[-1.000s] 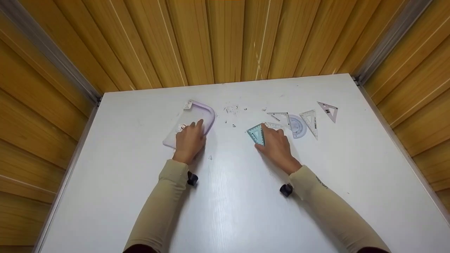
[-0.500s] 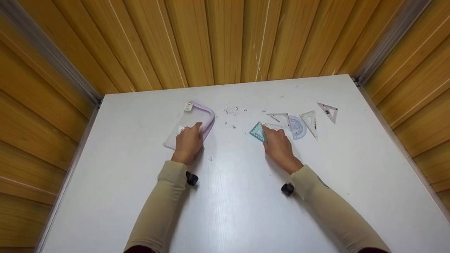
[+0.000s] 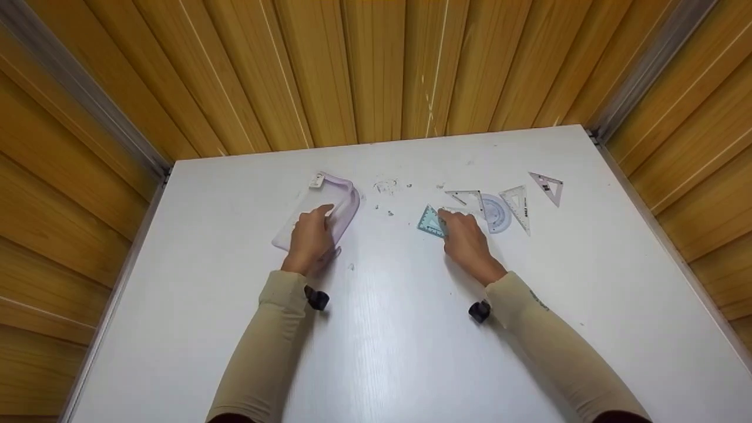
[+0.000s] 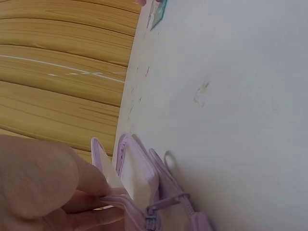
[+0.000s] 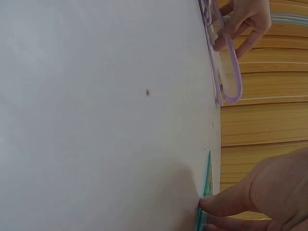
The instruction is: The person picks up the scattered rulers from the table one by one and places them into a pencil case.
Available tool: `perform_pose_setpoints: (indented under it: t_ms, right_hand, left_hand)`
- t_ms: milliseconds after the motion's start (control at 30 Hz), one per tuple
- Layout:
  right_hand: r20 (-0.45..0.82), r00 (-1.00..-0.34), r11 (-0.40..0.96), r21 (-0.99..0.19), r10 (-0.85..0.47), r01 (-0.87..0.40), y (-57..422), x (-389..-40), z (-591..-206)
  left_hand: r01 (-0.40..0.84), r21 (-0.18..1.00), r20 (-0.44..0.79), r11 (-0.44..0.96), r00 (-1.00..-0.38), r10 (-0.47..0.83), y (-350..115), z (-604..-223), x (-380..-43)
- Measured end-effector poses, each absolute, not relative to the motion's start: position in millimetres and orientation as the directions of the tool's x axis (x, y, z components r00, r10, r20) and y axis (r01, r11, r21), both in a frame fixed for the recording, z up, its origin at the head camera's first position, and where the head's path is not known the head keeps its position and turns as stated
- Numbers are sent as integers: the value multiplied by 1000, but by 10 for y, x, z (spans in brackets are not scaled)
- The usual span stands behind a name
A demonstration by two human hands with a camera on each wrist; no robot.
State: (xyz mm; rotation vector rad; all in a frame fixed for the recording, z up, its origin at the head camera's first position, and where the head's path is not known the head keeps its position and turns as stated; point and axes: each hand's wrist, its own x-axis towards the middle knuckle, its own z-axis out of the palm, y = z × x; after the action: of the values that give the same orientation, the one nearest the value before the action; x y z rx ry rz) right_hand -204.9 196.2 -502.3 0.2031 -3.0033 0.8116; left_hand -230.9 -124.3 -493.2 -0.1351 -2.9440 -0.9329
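My left hand (image 3: pixel 309 238) pinches the upper edge of a clear pouch with lilac trim (image 3: pixel 348 217). In the left wrist view the pouch (image 4: pixel 139 168) gapes at its mouth, and a zip pull hangs by the near edge. To the right, my right hand (image 3: pixel 467 238) holds a teal set square (image 3: pixel 430 222) between thumb and fingers, low over the table. The right wrist view shows this set square (image 5: pixel 205 187) edge-on with the thumb against it. Part of it is hidden by the fingers. A clear strip, partly covered, lies just behind that hand.
Right of my right hand lie a clear set square (image 3: pixel 470 198), a bluish protractor (image 3: pixel 498 214), another clear set square (image 3: pixel 518 207) and a pinkish set square (image 3: pixel 547 187). Dark crumbs (image 3: pixel 386 187) dot the white table (image 3: pixel 376 329). A slatted wood wall (image 3: pixel 376 70) stands behind.
My left hand has shifted slightly toward me and left, and the pouch's mouth gapes wider. The teal set square has turned in my right hand and sits further under the fingers.
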Motion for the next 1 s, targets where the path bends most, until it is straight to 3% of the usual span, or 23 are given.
perform_pose_setpoints:
  t_ms: [567,1000]
  right_hand:
    - [-25,-994,779,-624,-107,-68,2113,-2205,-4967]
    - [-66,-996,745,-667,-55,3,2376,-2268,-4886]
  left_hand:
    - [7,781,72,625,-994,-78,-1352,-4989,-2337]
    - [38,836,113,547,-988,-104,-1365,-5045,-2318]
